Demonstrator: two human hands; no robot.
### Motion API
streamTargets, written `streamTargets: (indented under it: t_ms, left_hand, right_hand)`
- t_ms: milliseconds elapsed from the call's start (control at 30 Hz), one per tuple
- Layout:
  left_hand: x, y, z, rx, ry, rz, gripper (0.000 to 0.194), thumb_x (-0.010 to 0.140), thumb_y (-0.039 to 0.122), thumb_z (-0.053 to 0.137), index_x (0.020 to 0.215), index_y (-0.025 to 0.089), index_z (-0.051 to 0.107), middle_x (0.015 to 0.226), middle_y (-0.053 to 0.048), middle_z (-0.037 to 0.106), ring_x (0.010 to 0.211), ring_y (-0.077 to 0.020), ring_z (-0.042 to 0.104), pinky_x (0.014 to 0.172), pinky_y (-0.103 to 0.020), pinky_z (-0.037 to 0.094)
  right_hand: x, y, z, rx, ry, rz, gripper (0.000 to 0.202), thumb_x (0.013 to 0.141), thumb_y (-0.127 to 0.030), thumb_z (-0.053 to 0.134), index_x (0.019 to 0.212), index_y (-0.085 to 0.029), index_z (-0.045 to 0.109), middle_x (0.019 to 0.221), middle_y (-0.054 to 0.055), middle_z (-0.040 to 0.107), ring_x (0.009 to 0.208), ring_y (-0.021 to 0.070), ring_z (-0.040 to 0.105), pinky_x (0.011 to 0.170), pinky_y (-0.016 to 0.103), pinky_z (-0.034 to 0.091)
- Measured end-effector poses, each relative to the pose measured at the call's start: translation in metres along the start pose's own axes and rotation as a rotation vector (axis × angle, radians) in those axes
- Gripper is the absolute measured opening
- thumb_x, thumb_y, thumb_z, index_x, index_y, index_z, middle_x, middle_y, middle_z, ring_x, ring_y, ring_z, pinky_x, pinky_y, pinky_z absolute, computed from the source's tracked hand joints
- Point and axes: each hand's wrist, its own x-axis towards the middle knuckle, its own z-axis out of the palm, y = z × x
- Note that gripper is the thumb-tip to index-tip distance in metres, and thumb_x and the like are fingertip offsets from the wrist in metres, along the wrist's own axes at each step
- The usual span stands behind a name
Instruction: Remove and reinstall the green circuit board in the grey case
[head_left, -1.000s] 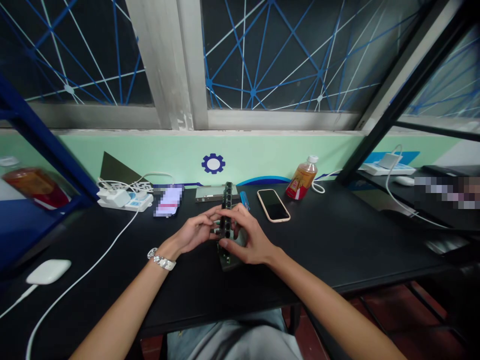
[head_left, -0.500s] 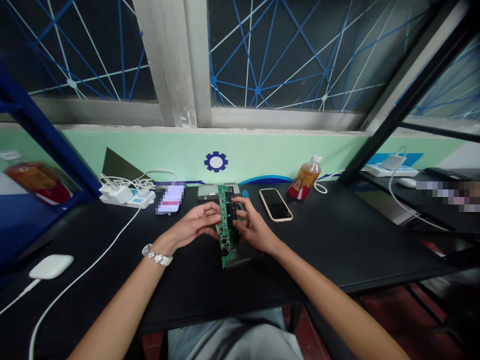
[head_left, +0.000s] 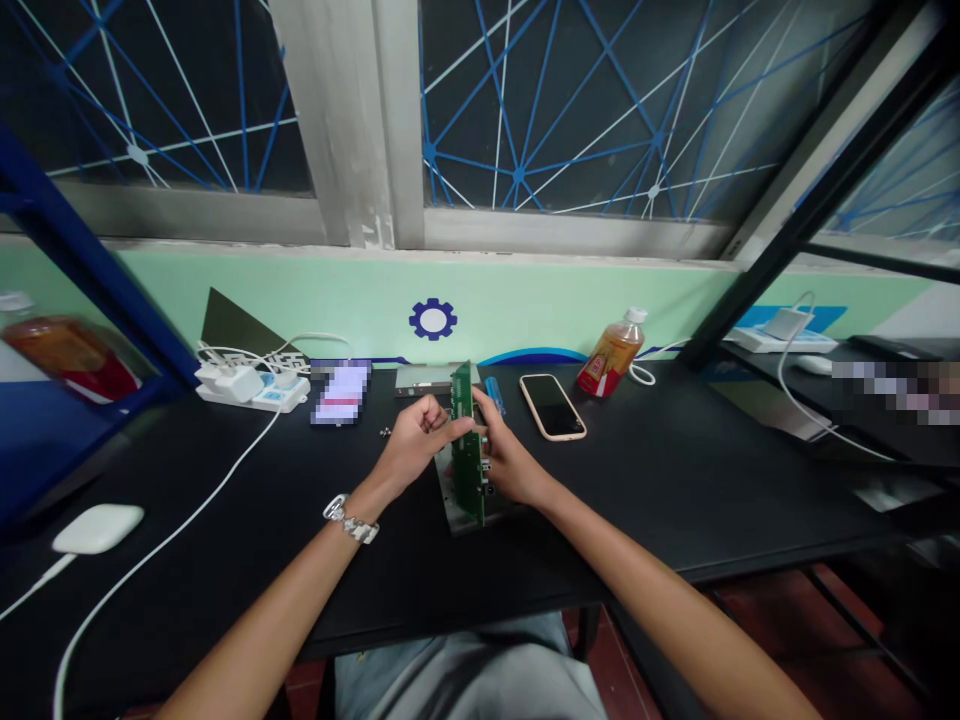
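- Behind the tall, thin green circuit board point(head_left: 468, 480), the fingers of my right hand point(head_left: 511, 462) are partly hidden, and so are most of the components on its right face.
- Beneath the board, a flat dark-grey plate point(head_left: 450, 512) is largely covered; I can't make out whether the two touch.
- Just beyond my right hand, a slim blue plastic object point(head_left: 495, 396) is partly blocked from view.
- Left of my left hand point(head_left: 409, 445), some tiny silvery bits point(head_left: 385, 432) are too small to identify.
- The board stands on edge between my hands, above the black tabletop point(head_left: 637, 500).
- My right hand grips it from the right side.
- My left thumb stretches to its left face, the other fingers curled; I can't tell whether that hand grips anything.
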Motion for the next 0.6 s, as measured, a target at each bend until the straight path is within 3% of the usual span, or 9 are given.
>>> streamTargets:
  t_ms: [133,233,400,600]
  left_hand:
    - [-0.001,-0.002,0.003,0.108,0.062,0.034,0.05,0.074,0.043,0.082,0.072,0.02,0.037,0.067,0.008,0.036,0.059,-0.0078,0.034,0.057,-0.021,0.031]
    - [-0.003,0.004,0.0,0.15,0.061,-0.009,0.04,0.076,0.046,0.08,0.085,0.019,0.051,0.07,0.006,0.044,0.062,-0.0099,0.042,0.058,-0.022,0.035]
    - [-0.006,0.023,-0.019,0.105,-0.184,-0.094,0.033,0.087,0.049,0.068,0.1,0.019,0.063,0.081,0.0,0.057,0.073,-0.0148,0.056,0.065,-0.025,0.047]
    - [-0.007,0.026,-0.048,0.005,-0.272,-0.35,0.035,0.089,0.052,0.065,0.094,0.017,0.068,0.08,-0.003,0.063,0.07,-0.0143,0.059,0.064,-0.026,0.052]
  right_hand:
    - [-0.001,-0.002,0.001,-0.01,0.001,-0.006,0.11,0.076,-0.02,0.078,0.158,-0.032,0.006,0.121,0.01,0.063,0.078,0.0164,0.067,0.069,0.032,0.06]
    - [0.001,0.002,-0.001,0.009,0.023,0.001,0.1,0.08,-0.022,0.074,0.156,-0.032,0.01,0.108,0.006,0.064,0.069,0.0134,0.065,0.065,0.031,0.059]
    - [0.006,0.011,-0.01,-0.066,0.2,0.009,0.07,0.086,-0.027,0.069,0.144,-0.029,0.03,0.09,-0.002,0.059,0.057,0.0072,0.057,0.051,0.02,0.05]
    - [0.007,0.008,-0.015,-0.107,0.303,-0.016,0.062,0.084,-0.034,0.072,0.137,-0.023,0.042,0.092,-0.003,0.053,0.053,0.0043,0.05,0.048,0.019,0.047]
